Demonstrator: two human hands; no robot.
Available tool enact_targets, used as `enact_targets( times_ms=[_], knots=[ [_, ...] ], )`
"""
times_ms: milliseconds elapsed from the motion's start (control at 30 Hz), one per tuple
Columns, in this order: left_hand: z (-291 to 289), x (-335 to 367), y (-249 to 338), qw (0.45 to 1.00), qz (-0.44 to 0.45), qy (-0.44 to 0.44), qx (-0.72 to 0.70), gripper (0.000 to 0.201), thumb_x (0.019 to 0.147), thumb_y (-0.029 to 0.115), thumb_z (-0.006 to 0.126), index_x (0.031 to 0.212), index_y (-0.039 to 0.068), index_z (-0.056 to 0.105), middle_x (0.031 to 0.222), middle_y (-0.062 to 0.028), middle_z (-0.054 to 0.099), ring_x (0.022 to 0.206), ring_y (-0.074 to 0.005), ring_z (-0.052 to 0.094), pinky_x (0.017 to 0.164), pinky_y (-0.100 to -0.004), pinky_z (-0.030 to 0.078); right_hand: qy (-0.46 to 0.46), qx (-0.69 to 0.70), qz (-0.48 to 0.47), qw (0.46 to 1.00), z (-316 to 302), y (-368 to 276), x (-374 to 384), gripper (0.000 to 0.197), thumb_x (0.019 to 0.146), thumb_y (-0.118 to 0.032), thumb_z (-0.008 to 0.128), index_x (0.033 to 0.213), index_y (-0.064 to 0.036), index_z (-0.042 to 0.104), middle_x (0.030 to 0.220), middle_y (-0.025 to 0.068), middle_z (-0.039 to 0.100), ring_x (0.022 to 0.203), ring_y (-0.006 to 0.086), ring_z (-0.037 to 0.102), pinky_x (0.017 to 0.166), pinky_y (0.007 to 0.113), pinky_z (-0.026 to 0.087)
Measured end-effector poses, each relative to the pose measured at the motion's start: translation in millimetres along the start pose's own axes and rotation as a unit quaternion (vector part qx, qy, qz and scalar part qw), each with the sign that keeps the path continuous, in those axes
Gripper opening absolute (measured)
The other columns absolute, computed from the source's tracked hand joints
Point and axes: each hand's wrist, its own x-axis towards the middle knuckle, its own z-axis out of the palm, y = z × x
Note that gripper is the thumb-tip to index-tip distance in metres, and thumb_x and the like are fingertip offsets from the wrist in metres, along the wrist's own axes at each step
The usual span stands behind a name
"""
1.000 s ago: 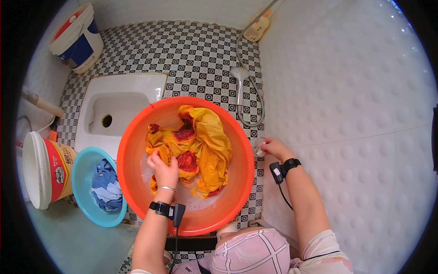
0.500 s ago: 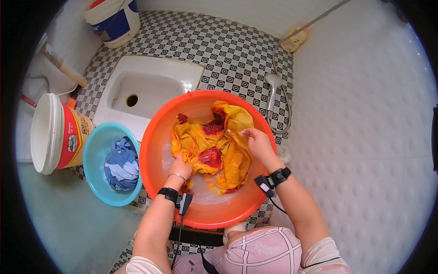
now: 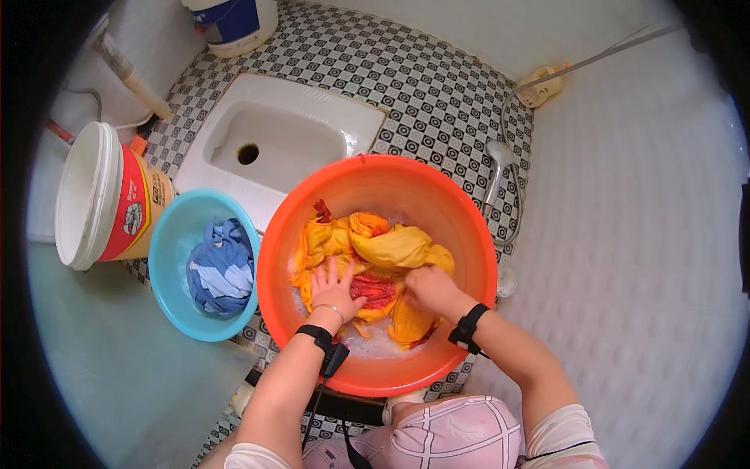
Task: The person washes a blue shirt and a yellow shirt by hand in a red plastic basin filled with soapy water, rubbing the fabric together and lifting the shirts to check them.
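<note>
A yellow garment with red patches [image 3: 394, 247] lies crumpled in soapy water inside a large orange basin [image 3: 375, 375]. My left hand [image 3: 334, 292] rests on its left part with fingers spread, beside a red patch. On the right, my right hand [image 3: 431, 289] is closed in a fist against the yellow cloth and seems to grip a fold of it; the fingertips are hidden. Both wrists carry black straps with small devices, and a bracelet circles the left one.
A light-blue basin [image 3: 166, 293] holding blue clothes [image 3: 223, 270] stands at the left, beside a tilted white bucket [image 3: 125, 203]. Behind is a squat toilet [image 3: 301, 98]. A shower head [image 3: 498, 156] with its hose lies at the right, below a bottle [image 3: 539, 87]. Another bucket [image 3: 234, 23] stands far left.
My left hand has gone from bunched at the cloth to spread flat on it. My right hand has moved down onto the cloth, folding its upper part over. The view has shifted somewhat.
</note>
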Motion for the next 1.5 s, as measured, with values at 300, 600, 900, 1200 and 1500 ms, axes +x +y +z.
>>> enact_targets(
  times_ms=[300,600,900,1200,1500],
  knots=[
    [21.9,36.5,-0.1,0.927,-0.055,0.111,-0.353,0.077,0.075,-0.003,0.053,0.145,0.024,0.035,0.145,-0.0194,0.024,0.116,-0.0411,0.044,0.101,-0.0393,0.039,0.158,0.090,0.216,0.959,14.4,-19.0,45.8,0.062,0.077,-0.015,0.067,0.134,-0.0170,0.043,0.130,0.0197,0.042,0.107,0.0436,0.049,0.088,0.051,0.045],
    [7.9,32.1,36.5,0.472,-0.100,-0.100,-0.870,0.049,0.097,0.049,0.042,0.132,0.016,0.047,0.125,-0.0075,0.056,0.113,-0.0209,0.055,0.095,-0.0382,0.046,0.306,0.375,0.000,0.875,-22.9,-66.5,28.2,0.018,0.096,-0.016,0.049,0.089,0.0001,0.053,0.074,0.0215,0.055,0.066,0.0328,0.054,0.062,0.036,0.045],
    [-31.1,22.3,58.5,0.574,-0.045,-0.018,-0.818,0.035,0.097,0.035,0.048,0.113,0.007,0.061,0.108,-0.0120,0.064,0.095,-0.0259,0.062,0.080,-0.0318,0.048,0.344,0.185,0.212,0.896,-42.9,-7.9,22.5,0.038,0.084,-0.030,0.063,0.062,0.0001,0.063,0.076,0.0201,0.060,0.073,0.0366,0.059,0.066,0.047,0.047],
    [-17.2,-2.4,25.1,0.969,-0.021,0.206,-0.135,0.057,0.083,0.038,0.063,0.134,0.023,0.044,0.155,-0.0168,0.012,0.125,-0.0458,0.039,0.095,-0.0566,0.039,0.099,0.062,0.023,0.993,-7.7,-20.6,-1.5,0.086,0.073,-0.040,0.071,0.146,-0.0300,0.029,0.155,0.0167,0.013,0.134,0.0545,0.022,0.098,0.065,0.035],
    [3.3,9.5,7.1,0.998,0.019,0.046,-0.036,0.061,0.083,0.025,0.063,0.139,0.037,0.041,0.153,-0.0187,0.013,0.117,-0.0469,0.044,0.087,-0.0513,0.048,0.098,-0.041,-0.047,0.993,12.0,-13.1,44.7,0.034,0.082,-0.019,0.061,0.116,-0.0184,0.061,0.122,0.0135,0.052,0.117,0.0413,0.047,0.088,0.052,0.044]
  ],
)
